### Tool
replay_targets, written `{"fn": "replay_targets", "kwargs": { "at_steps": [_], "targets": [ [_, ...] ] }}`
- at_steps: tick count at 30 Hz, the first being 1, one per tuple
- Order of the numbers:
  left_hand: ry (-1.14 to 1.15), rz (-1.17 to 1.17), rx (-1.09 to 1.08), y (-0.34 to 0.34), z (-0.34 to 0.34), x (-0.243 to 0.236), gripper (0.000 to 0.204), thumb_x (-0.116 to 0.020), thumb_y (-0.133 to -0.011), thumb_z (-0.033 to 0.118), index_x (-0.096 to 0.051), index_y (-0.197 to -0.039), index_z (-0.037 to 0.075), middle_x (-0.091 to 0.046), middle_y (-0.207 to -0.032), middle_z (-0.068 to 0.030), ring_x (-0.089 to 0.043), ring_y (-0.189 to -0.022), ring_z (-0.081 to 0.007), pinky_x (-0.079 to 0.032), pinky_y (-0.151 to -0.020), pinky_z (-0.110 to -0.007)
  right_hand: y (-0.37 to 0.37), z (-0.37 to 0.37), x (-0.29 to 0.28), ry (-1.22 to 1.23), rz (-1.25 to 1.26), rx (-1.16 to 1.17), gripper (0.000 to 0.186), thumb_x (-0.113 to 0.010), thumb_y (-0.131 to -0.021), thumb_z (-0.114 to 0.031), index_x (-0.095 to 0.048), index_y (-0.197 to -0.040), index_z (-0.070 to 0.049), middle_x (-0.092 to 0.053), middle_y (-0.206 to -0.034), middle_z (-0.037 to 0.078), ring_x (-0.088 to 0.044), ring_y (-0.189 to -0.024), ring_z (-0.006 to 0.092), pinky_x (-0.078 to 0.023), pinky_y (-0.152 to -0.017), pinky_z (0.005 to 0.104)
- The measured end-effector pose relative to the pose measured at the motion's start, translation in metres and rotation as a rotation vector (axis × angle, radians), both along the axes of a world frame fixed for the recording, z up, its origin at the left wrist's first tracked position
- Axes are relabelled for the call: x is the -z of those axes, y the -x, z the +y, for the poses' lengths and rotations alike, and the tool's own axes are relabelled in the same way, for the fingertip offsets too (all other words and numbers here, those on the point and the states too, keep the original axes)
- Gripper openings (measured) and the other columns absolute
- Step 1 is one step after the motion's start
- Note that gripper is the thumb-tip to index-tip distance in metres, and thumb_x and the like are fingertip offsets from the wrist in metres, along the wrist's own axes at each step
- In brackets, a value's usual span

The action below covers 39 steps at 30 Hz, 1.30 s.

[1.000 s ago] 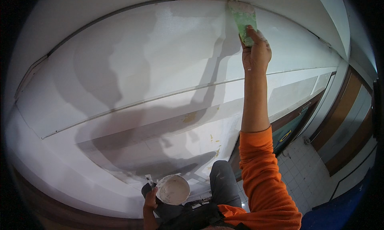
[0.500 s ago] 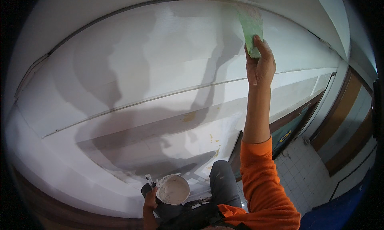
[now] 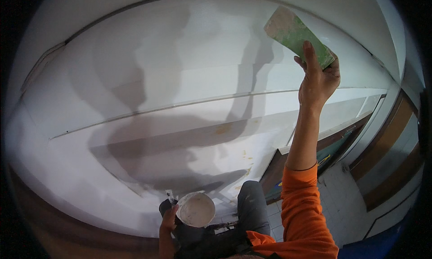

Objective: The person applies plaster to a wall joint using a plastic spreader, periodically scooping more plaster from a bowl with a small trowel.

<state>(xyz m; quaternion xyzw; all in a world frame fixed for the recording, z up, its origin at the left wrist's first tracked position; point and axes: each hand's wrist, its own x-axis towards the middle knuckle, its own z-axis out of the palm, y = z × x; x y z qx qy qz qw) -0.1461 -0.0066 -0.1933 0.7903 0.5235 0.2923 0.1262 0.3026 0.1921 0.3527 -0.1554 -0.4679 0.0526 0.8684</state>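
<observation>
While your right hand (image 3: 317, 79) stretches high overhead, its fingers are clamped on the lower end of a green scraper (image 3: 298, 35), whose blade tilts up and left against the white ceiling panel (image 3: 189, 74); your orange sleeve (image 3: 306, 209) runs up from the lower edge; down low, your left hand (image 3: 168, 220) grips a small white tub (image 3: 195, 209) smeared with filler, just beside your knee; the two hands are well apart.

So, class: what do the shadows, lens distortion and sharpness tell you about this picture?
Head view: the raised right hand and green scraper cast a long grey shadow across the white wall; the fisheye bends the wall's straight seam and blackens the corners; the hand looks sharp, not blurred.
</observation>
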Motion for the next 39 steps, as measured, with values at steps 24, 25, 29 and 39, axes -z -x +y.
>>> {"fn": "replay_targets", "kwargs": {
  "at_steps": [24,25,29,39],
  "targets": [
    [0.374,-0.976,-0.574,-0.089,-0.018,-0.123,0.034,-0.055,-0.104,0.032,-0.065,-0.114,0.001,-0.067,-0.095,-0.0014,-0.06,-0.08,-0.0074,-0.047,-0.065,-0.024,0.063,-0.117,0.359,1.269,0.167,-0.744,0.026,-0.071,-0.089,-0.001,-0.061,-0.113,-0.001,-0.067,-0.106,0.011,-0.068,-0.092,0.0185,-0.059,-0.079,0.0318],
    [0.334,-0.911,-0.587,-0.093,-0.021,-0.122,0.033,-0.056,-0.104,0.032,-0.065,-0.114,0.001,-0.067,-0.095,-0.0013,-0.06,-0.079,-0.0073,-0.047,-0.063,-0.023,0.062,-0.124,0.368,1.272,0.185,-0.761,0.025,-0.071,-0.089,0.0,-0.062,-0.113,-0.001,-0.068,-0.106,0.011,-0.068,-0.092,0.019,-0.059,-0.08,0.0322],
    [0.261,-0.888,-0.703,-0.108,-0.023,-0.118,0.034,-0.055,-0.104,0.03,-0.064,-0.115,-0.001,-0.068,-0.098,-0.0041,-0.061,-0.08,-0.009,-0.048,-0.063,-0.024,0.057,-0.134,0.391,1.274,0.302,-0.828,0.019,-0.07,-0.09,-0.001,-0.064,-0.108,-0.001,-0.07,-0.106,0.012,-0.07,-0.092,0.0209,-0.06,-0.082,0.0341],
    [0.177,-1.113,-0.909,-0.119,-0.017,-0.122,0.038,-0.054,-0.105,0.029,-0.063,-0.115,-0.006,-0.069,-0.104,-0.0095,-0.064,-0.087,-0.0131,-0.053,-0.075,-0.029,0.051,-0.125,0.413,1.315,0.295,-1.097,0.03,-0.066,-0.093,-0.001,-0.054,-0.12,-0.007,-0.069,-0.112,0.014,-0.071,-0.095,0.026,-0.06,-0.074,0.0362]
  ]
}}
